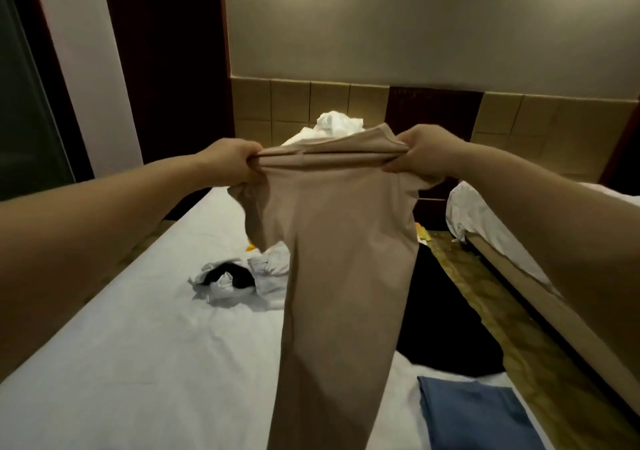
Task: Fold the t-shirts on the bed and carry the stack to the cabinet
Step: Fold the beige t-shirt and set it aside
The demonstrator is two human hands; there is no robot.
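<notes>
Two arms of the person show, both bare along their whole visible length. The smooth, rounded left forearm (104,214) is broad at the left edge of the view and narrows steadily to the wrist. The right forearm (554,214) has the same shape from the right edge and looks thicker still close to the wide lens. The bare left hand (239,162) and bare right hand (426,152) have soft, rounded knuckles and short, full fingers. Nails and other fine detail are too blurred to tell.
</notes>
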